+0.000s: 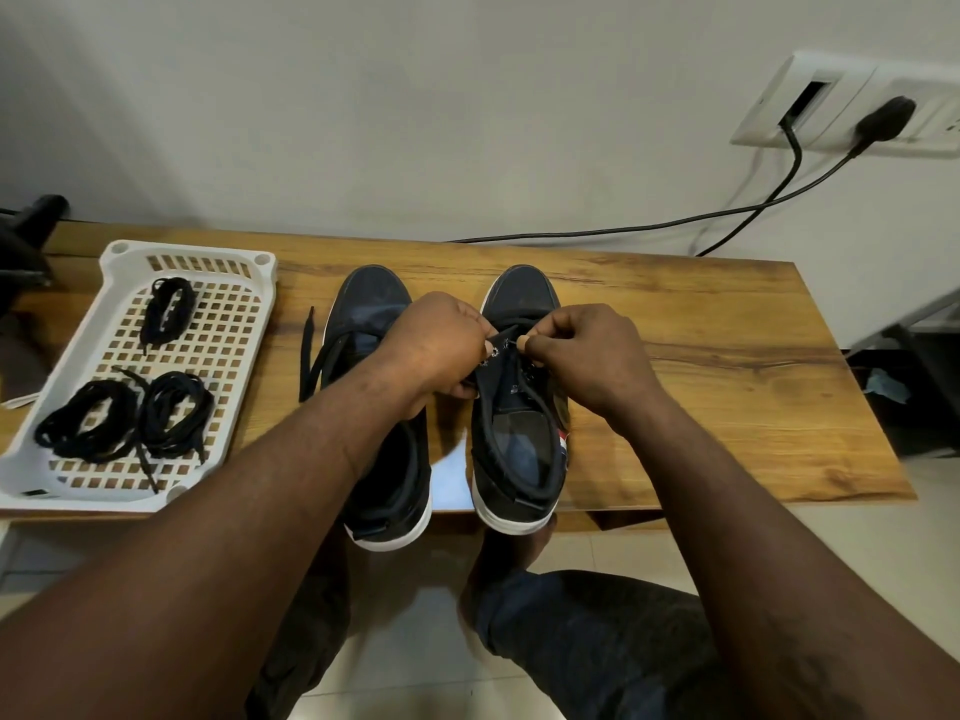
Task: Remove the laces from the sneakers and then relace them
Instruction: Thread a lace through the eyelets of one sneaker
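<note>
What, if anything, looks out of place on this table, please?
The heels of the left sneaker and the right sneaker overhang the front edge of the wooden table. A loose black lace trails from the left sneaker onto the tabletop.

Left sneaker [371,309] and right sneaker [519,298] are noted as dark navy, soles white. A red, white and blue stripe [562,441] is seen on the right sneaker's side. Laces [171,413] are recorded as black. Tray [119,262]: white, gridded with square holes. Table [701,356]: brown wood grain, dark-streaked.
</note>
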The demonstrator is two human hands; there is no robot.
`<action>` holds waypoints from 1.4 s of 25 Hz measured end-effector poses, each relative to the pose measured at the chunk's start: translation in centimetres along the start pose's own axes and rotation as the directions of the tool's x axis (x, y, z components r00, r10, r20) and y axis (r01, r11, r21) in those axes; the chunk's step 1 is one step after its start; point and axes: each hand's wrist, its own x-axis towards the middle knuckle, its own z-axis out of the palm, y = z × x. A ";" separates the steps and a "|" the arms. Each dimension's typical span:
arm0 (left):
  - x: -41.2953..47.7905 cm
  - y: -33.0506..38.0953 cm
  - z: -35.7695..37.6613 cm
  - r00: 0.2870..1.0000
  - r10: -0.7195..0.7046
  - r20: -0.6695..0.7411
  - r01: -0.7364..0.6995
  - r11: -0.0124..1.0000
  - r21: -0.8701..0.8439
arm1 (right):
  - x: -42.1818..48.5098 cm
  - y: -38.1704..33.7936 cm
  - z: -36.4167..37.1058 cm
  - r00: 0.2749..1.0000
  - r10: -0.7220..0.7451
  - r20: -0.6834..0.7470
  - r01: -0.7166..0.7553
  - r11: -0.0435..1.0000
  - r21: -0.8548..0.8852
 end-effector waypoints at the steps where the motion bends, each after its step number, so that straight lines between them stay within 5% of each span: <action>1: 0.0 0.0 -0.1 1.000 -0.010 0.003 0.010 1.000 -0.021 | 0.0 -0.1 0.0 1.000 -0.016 0.002 0.016 1.000 -0.019; 9: 0.3 0.1 -0.1 0.996 -0.068 0.054 0.075 0.985 -0.153 | 0.1 -0.3 0.8 0.999 -0.036 -0.039 0.032 0.994 -0.107; 16: 1.7 -0.9 1.2 0.992 0.088 -0.086 -0.075 0.986 0.151 | -0.3 0.2 0.3 0.998 -0.064 -0.001 0.064 0.998 0.028; 18: 1.6 -0.6 0.9 0.983 0.159 -0.089 -0.111 0.911 0.397 | -0.2 0.4 -0.1 0.997 -0.066 0.041 0.066 0.998 0.002; 21: 0.7 0.3 -1.3 0.956 0.244 -0.160 -0.030 0.625 0.780 | -0.3 0.5 -0.6 0.994 -0.065 0.090 0.074 0.993 -0.094; 24: 0.1 0.6 -2.8 0.955 0.191 -0.227 0.102 0.505 0.857 | -0.3 0.2 -0.6 0.996 -0.062 0.071 0.071 0.989 -0.133; 29: 0.4 0.0 -1.2 0.908 0.419 -0.026 -0.253 0.594 0.764 | 0.0 0.2 -0.2 0.994 -0.092 0.060 0.103 0.974 -0.204; 35: 0.6 -0.3 0.1 0.914 0.403 -0.044 -0.220 0.585 0.780 | -0.3 0.1 -0.3 0.994 -0.086 0.072 0.100 0.973 -0.210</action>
